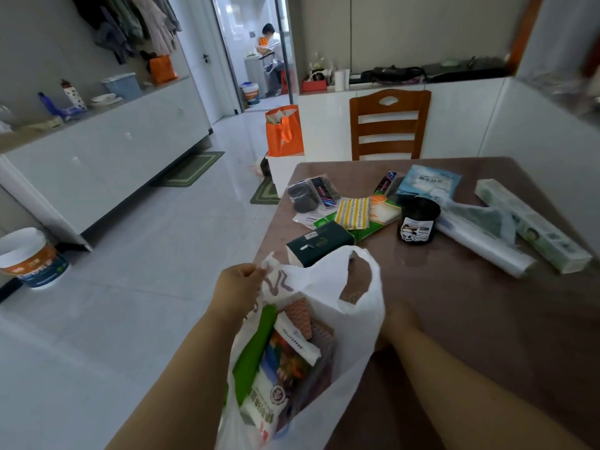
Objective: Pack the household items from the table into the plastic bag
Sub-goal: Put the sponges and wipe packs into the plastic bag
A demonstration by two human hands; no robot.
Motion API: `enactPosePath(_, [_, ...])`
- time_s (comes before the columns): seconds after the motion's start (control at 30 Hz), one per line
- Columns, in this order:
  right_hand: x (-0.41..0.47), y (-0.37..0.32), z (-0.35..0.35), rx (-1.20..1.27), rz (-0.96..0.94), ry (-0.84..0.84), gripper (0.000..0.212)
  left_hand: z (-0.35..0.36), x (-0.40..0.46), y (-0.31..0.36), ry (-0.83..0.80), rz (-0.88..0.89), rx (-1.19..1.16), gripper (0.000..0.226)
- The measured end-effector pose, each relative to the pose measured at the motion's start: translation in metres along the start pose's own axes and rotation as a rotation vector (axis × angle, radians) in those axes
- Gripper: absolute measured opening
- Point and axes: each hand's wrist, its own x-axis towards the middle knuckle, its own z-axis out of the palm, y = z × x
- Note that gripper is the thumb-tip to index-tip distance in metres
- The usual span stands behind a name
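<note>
A white plastic bag (331, 287) hangs open at the near left edge of the brown table (470, 326). Inside it are a colourful printed packet (279, 378) and scouring pads (300, 315). My left hand (240, 287) pinches the bag's left handle and holds it up. My right hand (401, 321) rests against the bag's right side, its fingers hidden behind the plastic. On the table lie a dark green box (318, 243), striped yellow cloths (352, 212), a black tub (418, 220), a clear film roll (480, 243), a long pale box (532, 225) and a blue packet (428, 181).
A wooden chair (389, 125) stands behind the table. An orange tote bag (284, 131) sits on a white box by the table's far left corner. A paint bucket (32, 258) is on the tiled floor at left. A person (271, 56) sits beyond the doorway.
</note>
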Motion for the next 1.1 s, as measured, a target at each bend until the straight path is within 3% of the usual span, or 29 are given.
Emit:
enactPosePath(0.13, [0.0, 0.016, -0.008, 0.21, 0.028, -0.09, 0.04, 0.005, 0.003, -0.003, 0.008, -0.008, -0.024, 0.047])
enactPosePath(0.23, [-0.001, 0.032, -0.014, 0.526, 0.008, -0.053, 0.03, 0.006, 0.002, -0.006, 0.01, -0.016, -0.006, 0.042])
enactPosePath(0.33, [0.0, 0.047, -0.025, 0.436, 0.012, -0.029, 0.036, 0.008, 0.001, -0.007, 0.01, -0.019, -0.016, 0.04])
enactPosePath(0.4, [-0.009, 0.045, -0.037, 0.443, 0.034, 0.105, 0.039, 0.008, 0.0, -0.007, 0.009, -0.028, -0.024, 0.041])
enactPosePath(0.47, [-0.027, 0.032, -0.064, 0.731, -0.006, 0.459, 0.027, 0.006, 0.0, -0.006, 0.016, -0.036, -0.023, 0.04])
enactPosePath(0.53, [-0.065, 0.01, -0.094, 1.19, -0.329, 0.756, 0.009, 0.002, 0.0, -0.006, 0.029, -0.037, -0.032, 0.041])
enactPosePath(0.6, [-0.119, -0.017, -0.111, 1.363, -0.806, 0.699, 0.008, -0.003, 0.001, -0.005, 0.032, -0.035, -0.046, 0.04])
enactPosePath(0.67, [-0.156, -0.038, -0.101, 1.083, -1.022, 0.457, 0.013, -0.01, 0.001, -0.003, 0.028, -0.056, -0.071, 0.035])
enactPosePath(0.73, [-0.174, -0.043, -0.073, 0.503, -0.998, 0.265, 0.015, -0.016, 0.001, -0.002, 0.027, -0.095, -0.118, 0.037])
enactPosePath(0.77, [-0.177, -0.042, -0.061, 0.21, -0.932, 0.343, 0.021, -0.019, 0.0, -0.001, 0.021, -0.114, -0.14, 0.037])
enactPosePath(0.8, [-0.172, -0.038, -0.05, 0.004, -0.876, 0.56, 0.031, -0.023, 0.0, -0.001, 0.01, -0.119, -0.149, 0.036])
enactPosePath(0.87, [-0.158, -0.036, -0.045, -0.145, -0.788, 0.8, 0.066, -0.03, -0.002, -0.003, -0.033, -0.077, -0.108, 0.034])
enactPosePath(0.9, [-0.152, -0.039, -0.047, -0.139, -0.714, 0.75, 0.082, -0.033, -0.004, -0.004, -0.055, -0.046, -0.047, 0.028])
enactPosePath(0.93, [-0.145, -0.045, -0.049, -0.058, -0.631, 0.559, 0.087, -0.034, -0.007, -0.005, -0.066, -0.014, 0.043, 0.019])
enactPosePath(0.97, [-0.139, -0.054, -0.054, 0.103, -0.559, 0.298, 0.078, -0.035, -0.009, -0.008, -0.059, 0.017, 0.14, 0.012])
enactPosePath(1.03, [-0.13, -0.068, -0.06, 0.573, -0.475, -0.206, 0.035, -0.033, -0.01, -0.016, -0.012, 0.079, 0.312, 0.015])
enactPosePath(1.1, [-0.117, -0.068, -0.065, 0.983, -0.418, -0.412, 0.026, -0.027, -0.008, -0.015, 0.056, 0.115, 0.333, 0.015])
